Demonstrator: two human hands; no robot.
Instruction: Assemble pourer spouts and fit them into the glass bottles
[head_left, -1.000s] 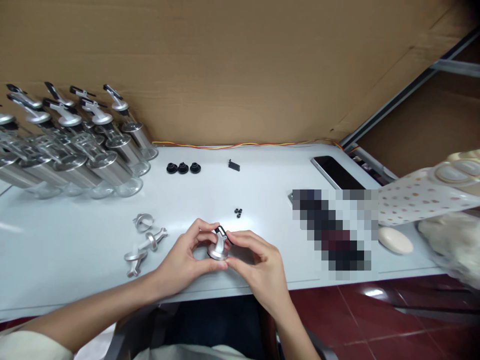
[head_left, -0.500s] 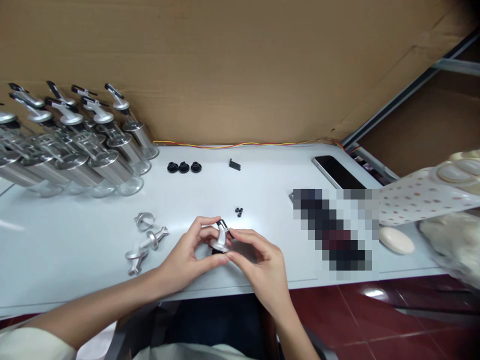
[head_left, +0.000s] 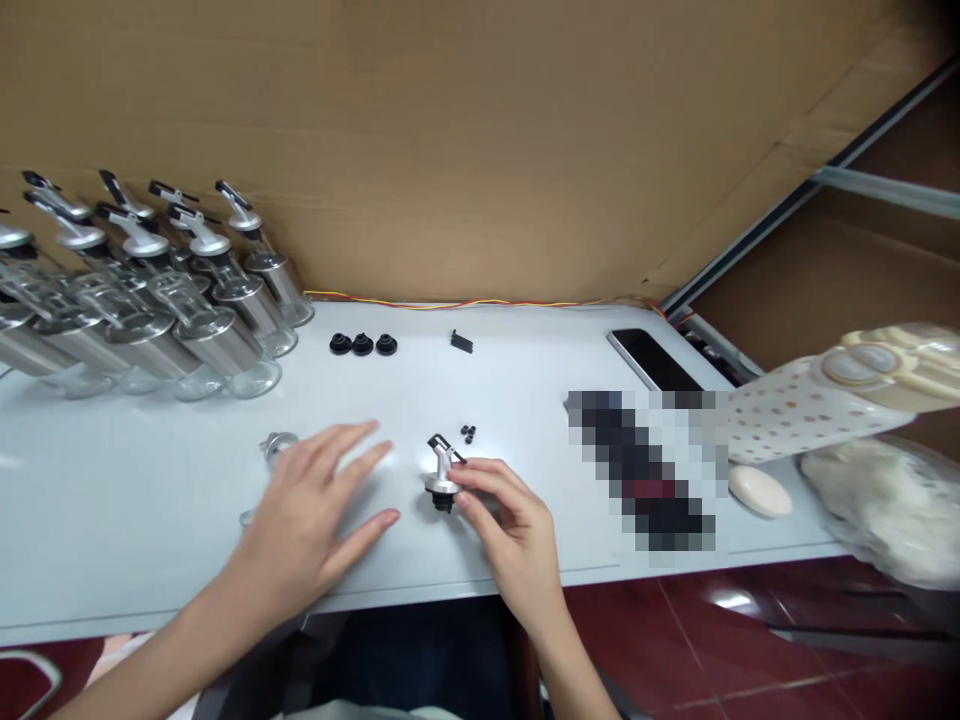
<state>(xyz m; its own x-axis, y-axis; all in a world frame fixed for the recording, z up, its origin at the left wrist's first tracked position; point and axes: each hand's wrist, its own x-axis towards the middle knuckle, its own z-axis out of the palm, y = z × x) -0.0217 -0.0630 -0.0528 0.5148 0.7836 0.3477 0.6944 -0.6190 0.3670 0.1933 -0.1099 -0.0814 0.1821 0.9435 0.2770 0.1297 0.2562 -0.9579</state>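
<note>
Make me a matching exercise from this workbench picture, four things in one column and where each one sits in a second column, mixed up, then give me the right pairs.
Things
1. silver pourer cap
2. three black stoppers
3. phone
4. glass bottles

Places
A. standing in rows at the table's far left
B. in a row toward the back, just right of the bottles
C. lying flat at the far right, by the cardboard wall
D. near the front edge, at the right hand fingertips

Pairs: 1-D, 2-B, 3-C, 4-A

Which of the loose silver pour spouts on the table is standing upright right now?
The silver spout at the right hand's fingers; the others lie under the left hand.
</note>
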